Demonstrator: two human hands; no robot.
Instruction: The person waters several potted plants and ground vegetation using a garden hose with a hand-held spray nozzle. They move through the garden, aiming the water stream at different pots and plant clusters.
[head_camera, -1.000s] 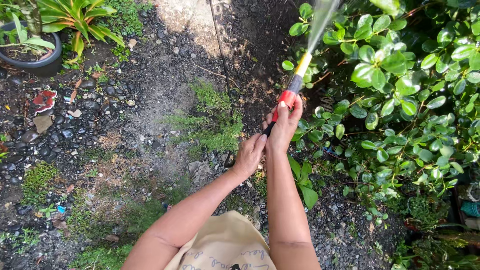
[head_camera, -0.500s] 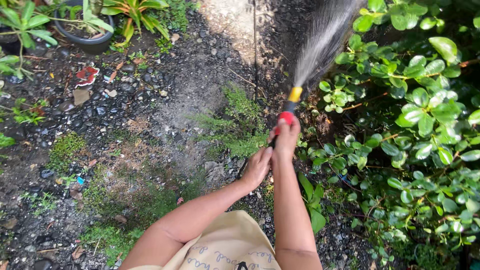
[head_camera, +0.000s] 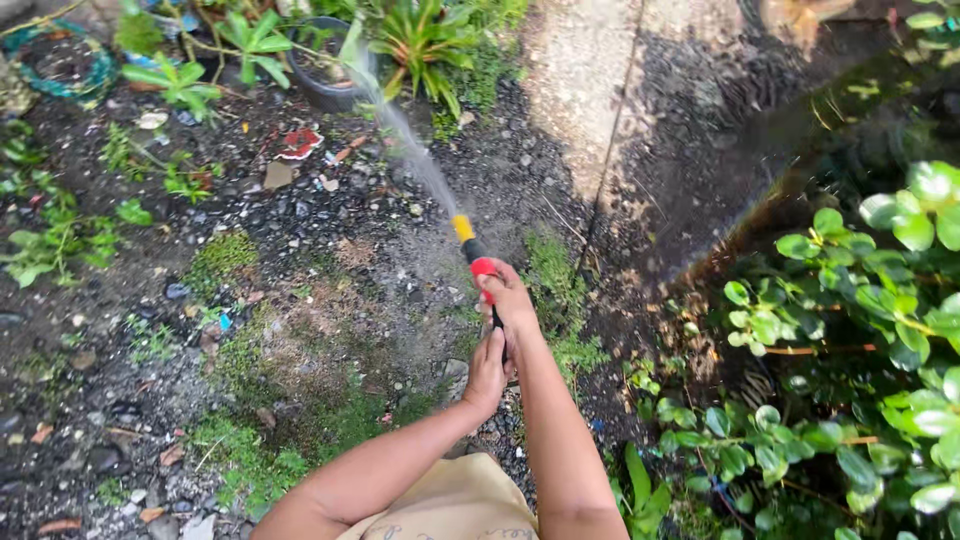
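Outdoors, we hold a garden hose nozzle over a patch of dark gravel and moss, both arms reaching out from the near edge of the scene. Our right hand is wrapped around the red collar of the nozzle, fingers curled tight about it, so the yellow tip sticks out just beyond the knuckles on the far side, tilted toward the far left. Our left hand sits just nearer, closed around the black hose directly behind the right hand; the two hands lie almost touching, one after the other along the same line. A thin spray of water leaves the yellow tip and arcs far and left, reaching toward a dark round pot with a green leafy plant at the far edge. Just left of that pot lies a red and white scrap among the stones. To the far left, small green seedlings stand in the wet soil. On the right, a dense shrub with round glossy leaves fills the near and middle ground, partly in shade. A pale strip of concrete runs away toward the far side, just right of the spray. A cream-coloured garment shows at the near edge between our arms.
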